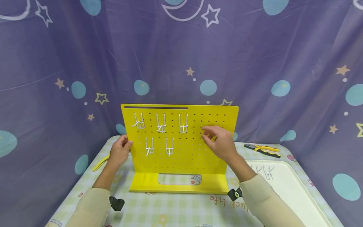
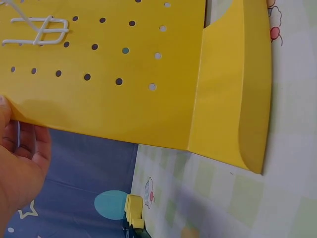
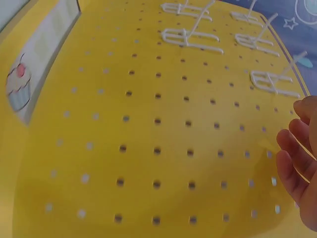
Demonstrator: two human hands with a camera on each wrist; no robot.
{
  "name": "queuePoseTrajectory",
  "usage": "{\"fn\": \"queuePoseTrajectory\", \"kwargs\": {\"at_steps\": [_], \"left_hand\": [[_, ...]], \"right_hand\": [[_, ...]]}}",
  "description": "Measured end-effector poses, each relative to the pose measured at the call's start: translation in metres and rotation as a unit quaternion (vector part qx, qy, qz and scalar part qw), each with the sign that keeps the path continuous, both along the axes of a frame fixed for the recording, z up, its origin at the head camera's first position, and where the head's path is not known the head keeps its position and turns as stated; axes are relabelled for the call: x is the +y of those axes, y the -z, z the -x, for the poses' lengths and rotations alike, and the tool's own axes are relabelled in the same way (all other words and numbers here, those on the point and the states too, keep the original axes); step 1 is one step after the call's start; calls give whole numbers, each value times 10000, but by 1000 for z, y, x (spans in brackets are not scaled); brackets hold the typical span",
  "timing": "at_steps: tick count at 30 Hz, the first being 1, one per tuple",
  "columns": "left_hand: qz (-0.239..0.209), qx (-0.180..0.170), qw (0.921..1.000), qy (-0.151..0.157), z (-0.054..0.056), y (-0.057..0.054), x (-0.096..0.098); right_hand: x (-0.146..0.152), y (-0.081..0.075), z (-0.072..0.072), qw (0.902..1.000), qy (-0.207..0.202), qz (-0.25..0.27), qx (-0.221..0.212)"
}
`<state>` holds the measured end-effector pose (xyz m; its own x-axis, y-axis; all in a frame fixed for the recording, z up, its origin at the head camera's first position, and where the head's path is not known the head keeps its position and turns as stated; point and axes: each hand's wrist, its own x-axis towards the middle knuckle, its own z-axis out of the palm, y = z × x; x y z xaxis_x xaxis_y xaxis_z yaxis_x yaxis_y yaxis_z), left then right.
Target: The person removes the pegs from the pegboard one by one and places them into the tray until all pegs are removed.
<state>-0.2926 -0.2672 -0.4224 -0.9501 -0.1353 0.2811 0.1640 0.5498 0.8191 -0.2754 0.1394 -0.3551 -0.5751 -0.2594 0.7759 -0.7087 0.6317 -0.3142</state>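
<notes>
A yellow pegboard (image 1: 181,171) stands upright on its base on the table. White wire hooks hang on it in two rows: three above, among them the top right hook (image 1: 183,124), and two below, one being the lower right hook (image 1: 169,147). My left hand (image 1: 119,153) grips the board's left edge, with the thumb on the front and the fingers behind, as the left wrist view shows. Before the right half of the board is my right hand (image 1: 220,141), fingers loosely bent and nothing between them. In the right wrist view its fingertips (image 3: 286,161) are close to the board's holes.
A white tray (image 1: 295,195) with several wire hooks (image 1: 267,171) lies at the right. Behind it rest pliers (image 1: 263,150) with yellow and black handles. A yellow-handled tool (image 1: 100,162) lies left of the board. A purple curtain (image 1: 170,56) hangs behind the table.
</notes>
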Motion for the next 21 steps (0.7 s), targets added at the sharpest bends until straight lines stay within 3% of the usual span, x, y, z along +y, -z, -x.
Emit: {"fn": "queuePoseTrajectory", "kwargs": {"at_steps": [7,15,21], "left_hand": [[-82,-24,10000,6,-2,-2,1],[-86,-8,10000,-30,-1,-2,0],[-72,-111,9999,-39,-3,-5,2]], "right_hand": [[-30,-9,7,9992,182,-267,228],[-54,-12,15,9989,114,-420,-151],[-65,-13,20,9983,349,-451,89]]}}
